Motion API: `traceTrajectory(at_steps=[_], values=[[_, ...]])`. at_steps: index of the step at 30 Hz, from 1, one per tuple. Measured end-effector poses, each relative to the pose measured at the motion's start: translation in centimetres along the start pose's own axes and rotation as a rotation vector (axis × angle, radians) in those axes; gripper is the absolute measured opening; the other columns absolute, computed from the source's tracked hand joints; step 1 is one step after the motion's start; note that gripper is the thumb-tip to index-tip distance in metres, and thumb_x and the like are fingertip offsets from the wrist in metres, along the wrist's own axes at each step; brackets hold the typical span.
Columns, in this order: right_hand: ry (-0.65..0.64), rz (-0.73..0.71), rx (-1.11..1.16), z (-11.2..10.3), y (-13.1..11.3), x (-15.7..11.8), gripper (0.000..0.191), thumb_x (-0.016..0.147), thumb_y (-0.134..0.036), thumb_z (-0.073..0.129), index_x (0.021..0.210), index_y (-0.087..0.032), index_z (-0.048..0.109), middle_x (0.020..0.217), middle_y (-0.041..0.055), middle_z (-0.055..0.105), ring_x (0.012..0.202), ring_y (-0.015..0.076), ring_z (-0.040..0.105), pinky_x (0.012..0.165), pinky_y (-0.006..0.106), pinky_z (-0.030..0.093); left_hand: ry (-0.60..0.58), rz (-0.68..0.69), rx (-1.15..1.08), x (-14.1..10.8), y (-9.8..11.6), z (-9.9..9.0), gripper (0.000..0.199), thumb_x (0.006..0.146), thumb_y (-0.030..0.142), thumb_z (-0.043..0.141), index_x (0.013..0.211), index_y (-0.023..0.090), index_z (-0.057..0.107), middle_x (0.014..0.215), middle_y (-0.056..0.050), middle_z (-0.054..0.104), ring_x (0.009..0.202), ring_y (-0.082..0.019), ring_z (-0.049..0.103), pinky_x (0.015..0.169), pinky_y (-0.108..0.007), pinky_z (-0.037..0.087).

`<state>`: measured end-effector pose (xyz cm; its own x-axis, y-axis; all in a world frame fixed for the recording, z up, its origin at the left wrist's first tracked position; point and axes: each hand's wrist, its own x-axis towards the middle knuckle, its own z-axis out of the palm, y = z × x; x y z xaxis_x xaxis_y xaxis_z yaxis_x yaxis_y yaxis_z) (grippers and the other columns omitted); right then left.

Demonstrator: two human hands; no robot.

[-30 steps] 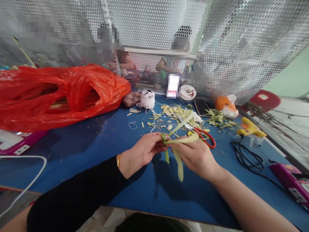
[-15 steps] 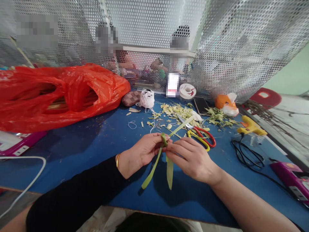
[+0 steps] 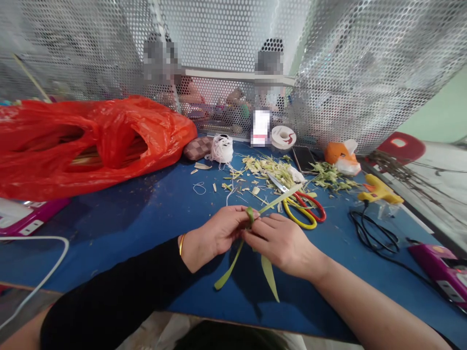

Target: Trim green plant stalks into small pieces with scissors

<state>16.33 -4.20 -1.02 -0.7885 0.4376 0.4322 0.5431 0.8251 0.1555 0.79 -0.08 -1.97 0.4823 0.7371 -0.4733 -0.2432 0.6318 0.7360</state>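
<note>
Pinching flat pale-green leaf strips (image 3: 270,279) in closed fingers (image 3: 261,229), left hand (image 3: 214,232) and right hand (image 3: 288,247) meet, presumably keeping the darker-green leaf loop (image 3: 250,214) tight.

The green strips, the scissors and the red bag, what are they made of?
Green strips: perhaps leaf, fairly matte, being flat and curved.
Scissors: blades look like metal, being shiny; smooth coloured handles, perhaps plastic.
Red bag: likely thin glossy plastic, wrinkled and catching light.

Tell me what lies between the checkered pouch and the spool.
In the head view, left to right between the pouch and the spool, come a ball of white string and a lit, pixelated screen.
</note>
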Motion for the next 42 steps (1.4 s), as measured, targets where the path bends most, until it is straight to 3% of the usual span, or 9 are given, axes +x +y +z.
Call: traceTrajectory(at_steps=[5,7,11,14,22,27,31,37,42], values=[[0.111,0.060,0.145,0.5,-0.2,-0.2,0.027,0.095,-0.012,0.042,0.081,-0.016,0.065,0.067,0.0027,0.059,0.061,0.0155,0.051,0.057,0.031,0.034,-0.027,0.001,-0.015,0.1,-0.1,0.0,0.012,0.056,0.006,0.066,0.064,0.013,0.061,0.057,0.004,0.054,0.049,-0.006,0.047,0.045,-0.018,0.033],[0.260,0.277,0.363,0.7,-0.3,-0.2,0.020,0.093,-0.015,0.049,0.081,-0.017,0.065,0.067,0.0018,0.060,0.059,0.0138,0.052,0.056,0.028,0.038,-0.036,0.008,-0.013,0.0,-0.1,0.1,0.011,0.060,0.005,0.066,0.066,0.014,0.062,0.059,0.003,0.058,0.051,-0.008,0.051,0.049,-0.019,0.040],[0.507,0.935,0.882,0.9,-0.5,0.3,0.018,0.083,-0.028,0.064,0.067,-0.019,0.061,0.054,-0.0030,0.056,0.048,0.0107,0.045,0.047,0.024,0.036,-0.004,0.036,-0.014,-0.4,0.4,0.5,0.005,0.071,0.009,0.065,0.072,0.014,0.065,0.063,-0.002,0.065,0.057,-0.011,0.061,0.057,-0.021,0.049],[0.612,1.150,1.258,1.0,-0.7,0.8,0.022,0.076,-0.032,0.070,0.062,-0.018,0.059,0.050,-0.0041,0.054,0.044,0.0091,0.042,0.045,0.024,0.034,0.059,0.089,-0.031,-0.7,0.7,0.9,0.009,0.074,0.006,0.062,0.070,0.014,0.063,0.059,-0.002,0.065,0.054,-0.011,0.062,0.053,-0.019,0.050],[0.563,1.451,1.698,1.0,-0.1,0.8,0.029,0.058,-0.029,0.079,0.056,-0.016,0.053,0.047,-0.0054,0.052,0.038,0.0052,0.042,0.041,0.019,0.034,0.108,0.105,0.007,-0.6,0.6,0.9,0.008,0.076,0.004,0.063,0.075,0.013,0.061,0.063,-0.004,0.068,0.055,-0.012,0.065,0.051,-0.018,0.052],[0.494,1.475,1.711,1.0,-0.2,0.9,0.029,0.057,-0.030,0.080,0.067,-0.015,0.057,0.051,-0.0026,0.060,0.038,0.0050,0.044,0.041,0.018,0.037,0.100,0.106,0.062,-0.6,0.6,0.8,0.011,0.072,0.004,0.066,0.076,0.012,0.061,0.062,-0.004,0.068,0.056,-0.012,0.066,0.051,-0.018,0.051],[0.574,1.420,1.567,1.1,-0.4,0.9,0.038,0.060,-0.033,0.081,0.084,-0.018,0.055,0.049,-0.0069,0.057,0.038,0.0084,0.048,0.040,0.020,0.038,0.138,0.123,0.080,-0.7,0.9,0.8,0.011,0.070,0.003,0.065,0.071,0.013,0.060,0.060,-0.003,0.066,0.055,-0.012,0.064,0.050,-0.017,0.049],[0.584,1.193,1.439,0.5,-0.6,0.8,0.029,0.065,-0.030,0.080,0.066,-0.019,0.053,0.055,-0.0059,0.057,0.051,0.0101,0.056,0.053,0.023,0.046,0.181,0.144,0.067,-0.7,1.0,0.8,0.014,0.065,0.002,0.065,0.070,0.014,0.059,0.059,-0.002,0.065,0.052,-0.011,0.062,0.051,-0.019,0.050],[0.459,1.011,1.331,0.0,-0.3,0.4,0.015,0.075,-0.029,0.073,0.085,-0.020,0.065,0.081,0.0021,0.070,0.073,0.0174,0.066,0.070,0.031,0.054,0.180,0.152,0.065,-0.6,1.1,0.5,0.015,0.062,0.007,0.070,0.070,0.014,0.060,0.060,-0.002,0.065,0.053,-0.011,0.062,0.053,-0.020,0.049]])
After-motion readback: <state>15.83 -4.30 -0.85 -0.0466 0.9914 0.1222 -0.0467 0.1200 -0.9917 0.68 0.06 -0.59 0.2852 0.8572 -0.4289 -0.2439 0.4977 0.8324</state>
